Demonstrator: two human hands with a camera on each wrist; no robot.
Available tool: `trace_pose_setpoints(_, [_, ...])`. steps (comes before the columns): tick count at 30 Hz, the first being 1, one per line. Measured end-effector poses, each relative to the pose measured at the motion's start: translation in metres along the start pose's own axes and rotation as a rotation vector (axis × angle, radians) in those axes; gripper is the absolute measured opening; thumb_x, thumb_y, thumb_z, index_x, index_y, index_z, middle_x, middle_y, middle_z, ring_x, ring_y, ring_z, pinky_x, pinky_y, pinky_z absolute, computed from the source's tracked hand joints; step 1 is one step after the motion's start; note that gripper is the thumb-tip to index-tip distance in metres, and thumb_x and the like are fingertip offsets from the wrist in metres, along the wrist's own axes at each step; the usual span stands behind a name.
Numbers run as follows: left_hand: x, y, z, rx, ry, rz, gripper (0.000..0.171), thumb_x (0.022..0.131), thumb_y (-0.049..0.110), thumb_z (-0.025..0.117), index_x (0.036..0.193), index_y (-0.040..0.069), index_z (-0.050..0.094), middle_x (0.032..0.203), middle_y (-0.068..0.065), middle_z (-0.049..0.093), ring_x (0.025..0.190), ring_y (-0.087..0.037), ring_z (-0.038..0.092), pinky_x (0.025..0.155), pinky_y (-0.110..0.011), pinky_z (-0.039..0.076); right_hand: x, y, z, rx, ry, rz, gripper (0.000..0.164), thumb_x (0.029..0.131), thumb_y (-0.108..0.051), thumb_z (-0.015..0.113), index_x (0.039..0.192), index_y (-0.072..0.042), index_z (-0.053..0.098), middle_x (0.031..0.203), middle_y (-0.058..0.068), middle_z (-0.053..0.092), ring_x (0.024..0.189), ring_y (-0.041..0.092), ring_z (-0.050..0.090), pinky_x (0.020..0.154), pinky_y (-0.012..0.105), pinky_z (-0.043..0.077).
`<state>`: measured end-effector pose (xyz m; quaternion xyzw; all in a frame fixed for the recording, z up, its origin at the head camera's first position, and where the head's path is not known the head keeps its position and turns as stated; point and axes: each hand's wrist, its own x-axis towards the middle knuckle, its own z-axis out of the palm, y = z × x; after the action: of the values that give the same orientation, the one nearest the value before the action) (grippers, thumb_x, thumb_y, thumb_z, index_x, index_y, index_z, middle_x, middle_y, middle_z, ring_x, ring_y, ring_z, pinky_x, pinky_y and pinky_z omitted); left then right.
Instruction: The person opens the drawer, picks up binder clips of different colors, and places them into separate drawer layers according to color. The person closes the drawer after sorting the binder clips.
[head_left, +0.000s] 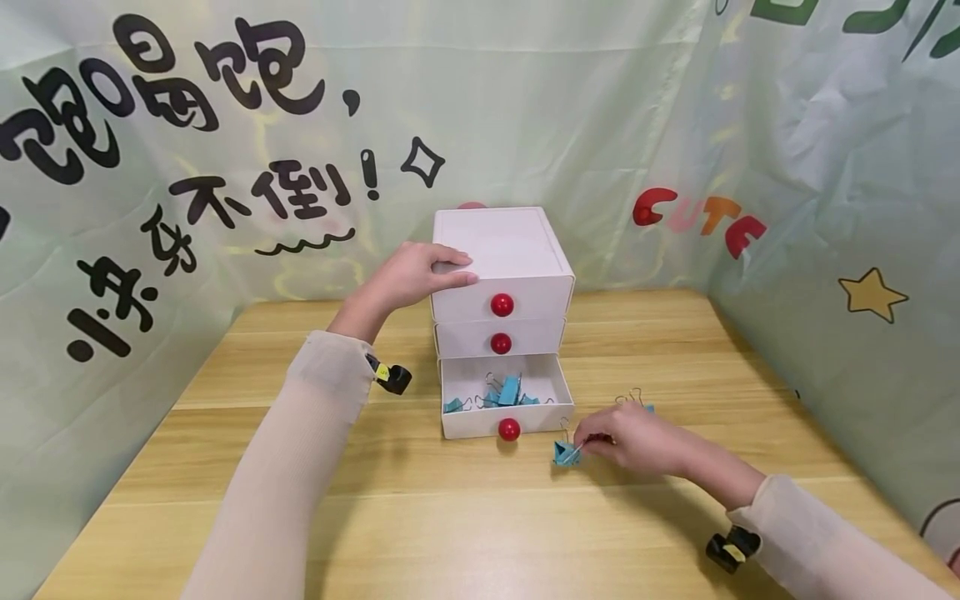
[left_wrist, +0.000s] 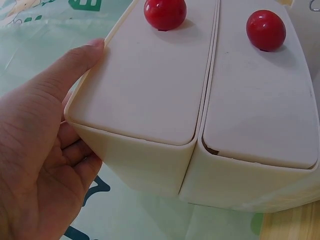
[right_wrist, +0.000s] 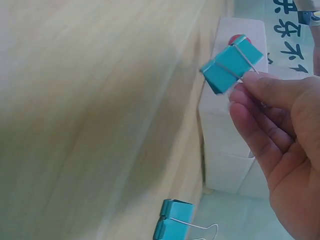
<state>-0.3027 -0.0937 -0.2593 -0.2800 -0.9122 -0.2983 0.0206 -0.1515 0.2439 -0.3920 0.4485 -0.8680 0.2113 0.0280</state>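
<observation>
My left hand (head_left: 411,273) rests on the top left corner of a small white drawer box (head_left: 498,237), its thumb along the front upper edge. In the left wrist view the thumb touches that edge, while the other fingers (left_wrist: 75,150) lie partly hidden behind the corner. The bottom drawer (head_left: 468,423) is pulled out and holds several blue binder clips (head_left: 510,390). With thumb and fingertips, my right hand (head_left: 637,435) pinches a blue binder clip (right_wrist: 231,64) by its wire handle, just right of the drawer front.
Another blue binder clip (right_wrist: 172,222) lies on the wooden table (head_left: 465,533), beyond my right hand. Red round knobs (head_left: 502,305) mark the drawer fronts; the upper drawers are closed. A printed cloth (head_left: 525,100) hangs behind the table and along its right side.
</observation>
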Motion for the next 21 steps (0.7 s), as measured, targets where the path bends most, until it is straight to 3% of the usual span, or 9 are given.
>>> trace_pose_setpoints(7, [0.000,0.001,-0.001,0.007,-0.008,-0.001,0.053,0.086,0.054,0.070,0.126,0.020,0.069,0.129,0.003,0.063,0.122,-0.017,0.052,0.103,-0.036,0.042,0.006,-0.004,-0.011,0.035,0.031,0.030,0.008,0.088,-0.008,0.073,0.090,-0.016,0.073,0.088,-0.008,0.071,0.075,-0.002,0.061,0.066,0.020,0.054])
trace_pose_setpoints(13, [-0.001,0.002,-0.001,0.006,-0.009,-0.005,0.052,0.086,0.054,0.069,0.126,0.020,0.069,0.129,0.004,0.063,0.122,-0.017,0.052,0.103,-0.036,0.042,0.009,-0.008,-0.021,0.067,0.019,0.132,0.006,0.091,-0.016,0.070,0.096,-0.017,0.074,0.091,-0.008,0.072,0.075,-0.001,0.062,0.066,0.021,0.055])
trace_pose_setpoints(21, [0.000,0.000,0.000,-0.001,-0.010,-0.007,0.052,0.086,0.054,0.069,0.126,0.020,0.069,0.130,0.004,0.062,0.122,-0.017,0.052,0.103,-0.036,0.041,0.017,-0.012,-0.031,0.079,0.076,0.247,0.007,0.091,-0.014,0.071,0.097,-0.017,0.073,0.085,-0.010,0.070,0.069,0.003,0.061,0.062,0.023,0.054])
